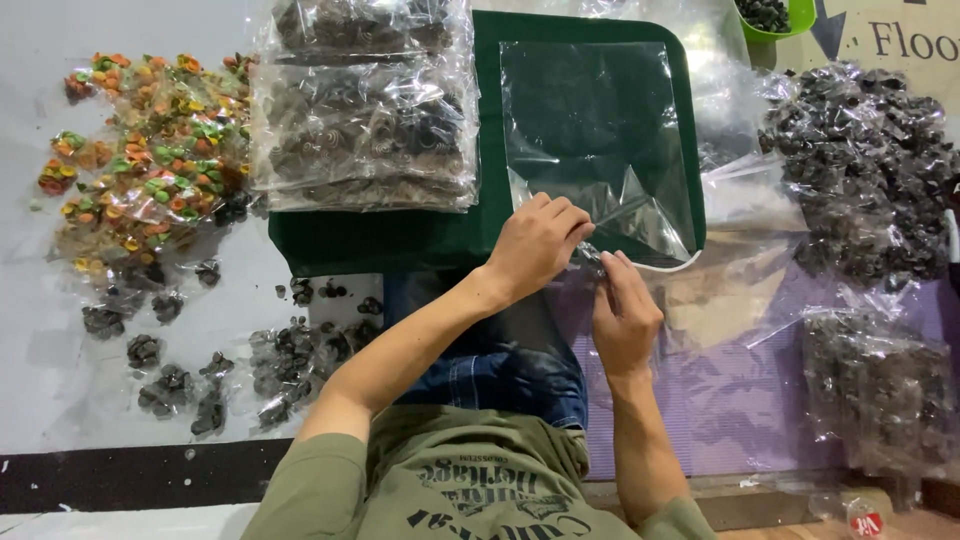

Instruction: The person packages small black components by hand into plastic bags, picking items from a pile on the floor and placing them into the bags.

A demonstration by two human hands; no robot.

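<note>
A clear plastic bag [598, 140] lies flat on a dark green tray [380, 238] in front of me. My left hand [535, 245] rests on the bag's near edge with fingers curled, pinching the plastic. My right hand [624, 312] is just below it, fingers closed on a small dark piece [590, 256] at the bag's opening. Both hands meet at the near corner of the bag.
Stacked clear bags of dark pieces [365, 110] sit on the tray's left part. Small packets of coloured pieces [150, 150] and dark pieces [200, 375] lie at the left. A heap of dark packets [865, 170] is at the right, a green bowl [775, 18] behind.
</note>
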